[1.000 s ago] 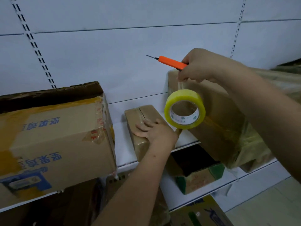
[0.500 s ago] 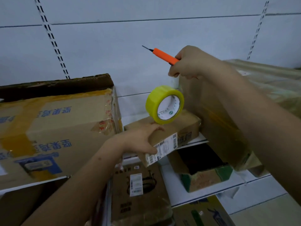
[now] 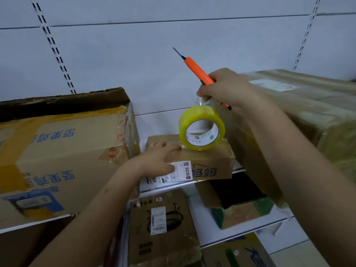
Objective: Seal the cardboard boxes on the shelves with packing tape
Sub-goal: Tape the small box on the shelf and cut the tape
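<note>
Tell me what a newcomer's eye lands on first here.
First the yellow tape roll at centre, hanging from the right hand, which also grips an orange utility knife with its blade out, pointing up-left. Below, the left hand holds the small cardboard box on the shelf.

A small brown cardboard box (image 3: 200,162) is lying flat on the white shelf (image 3: 238,170), long side facing out, a white shipping label (image 3: 173,173) and blue print showing on its front face. A roll of yellowish packing tape (image 3: 201,128) is hanging on edge just over the box's top right part, its white core facing outward, a clear strip (image 3: 201,101) running up from it.
</note>
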### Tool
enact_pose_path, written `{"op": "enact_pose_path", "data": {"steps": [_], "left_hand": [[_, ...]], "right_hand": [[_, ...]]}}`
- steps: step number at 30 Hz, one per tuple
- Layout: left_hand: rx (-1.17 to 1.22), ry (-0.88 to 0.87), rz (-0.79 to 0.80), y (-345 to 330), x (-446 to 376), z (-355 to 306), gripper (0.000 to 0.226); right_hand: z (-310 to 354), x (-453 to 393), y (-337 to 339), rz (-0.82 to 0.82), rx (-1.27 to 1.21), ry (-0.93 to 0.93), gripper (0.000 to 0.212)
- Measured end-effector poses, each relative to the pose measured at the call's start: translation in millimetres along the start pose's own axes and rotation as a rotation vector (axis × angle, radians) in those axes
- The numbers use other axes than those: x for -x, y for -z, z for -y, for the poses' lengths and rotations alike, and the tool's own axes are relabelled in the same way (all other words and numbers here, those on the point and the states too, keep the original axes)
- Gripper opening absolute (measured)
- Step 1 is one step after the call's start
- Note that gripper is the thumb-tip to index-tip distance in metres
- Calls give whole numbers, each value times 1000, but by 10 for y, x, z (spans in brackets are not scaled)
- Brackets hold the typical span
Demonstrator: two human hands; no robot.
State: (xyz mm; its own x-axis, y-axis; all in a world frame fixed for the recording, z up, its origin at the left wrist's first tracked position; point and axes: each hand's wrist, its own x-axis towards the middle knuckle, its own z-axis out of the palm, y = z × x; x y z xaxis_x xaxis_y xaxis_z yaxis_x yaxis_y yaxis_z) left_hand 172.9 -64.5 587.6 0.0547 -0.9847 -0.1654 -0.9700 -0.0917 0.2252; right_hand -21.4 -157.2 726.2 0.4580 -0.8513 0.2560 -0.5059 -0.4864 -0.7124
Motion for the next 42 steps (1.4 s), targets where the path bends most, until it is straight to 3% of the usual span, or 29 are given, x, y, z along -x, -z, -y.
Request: {"op": "enact_pose_path", "data": {"steps": [1, 4, 6, 8, 11, 15, 18, 21, 26, 32, 37, 42], "left_hand": [[66, 16, -31, -46, -28, -38, 67], [293, 28, -231, -113, -138, -290, 99], [415, 88, -356, -137, -246, -456, 99], [408, 208, -474, -136, -364, -539, 86], [380, 298, -583, -211, -546, -571, 40], [530, 266, -771, -128, -586, -555, 31], [554, 219, -881, 50, -542, -430, 14], [487, 184, -846, 120, -516, -377, 9], [606, 235, -766, -122, -614, -310, 18], [620, 259, -646, -140, -670, -234, 17], [519, 338, -614, -33, -749, -217, 36], [367, 257, -656, 2, -822, -259, 29]], "right_hand": [[-99, 2, -45, 4, -62, 1, 7], [-361, -22, -151, 13, -294, 2, 5], [-473, -54, -165, 1, -441, -2, 6], [-556, -64, -170, -49, -527, -12, 9], [-717, -63, -241, -173, -567, -37, 11], [-976, -97, -344, -322, -548, -59, 4], [-1159, -90, -417, -228, -479, -85, 2], [-1310, -66, -493, -125, -439, -120, 8], [-1468, -130, -614, -207, -352, -117, 14], [-1468, -364, -751, -172, -523, -113, 11], [-1464, -524, -735, -133, -474, -75, 9], [-1605, -433, -496, -11, -341, -64, 7]]}}
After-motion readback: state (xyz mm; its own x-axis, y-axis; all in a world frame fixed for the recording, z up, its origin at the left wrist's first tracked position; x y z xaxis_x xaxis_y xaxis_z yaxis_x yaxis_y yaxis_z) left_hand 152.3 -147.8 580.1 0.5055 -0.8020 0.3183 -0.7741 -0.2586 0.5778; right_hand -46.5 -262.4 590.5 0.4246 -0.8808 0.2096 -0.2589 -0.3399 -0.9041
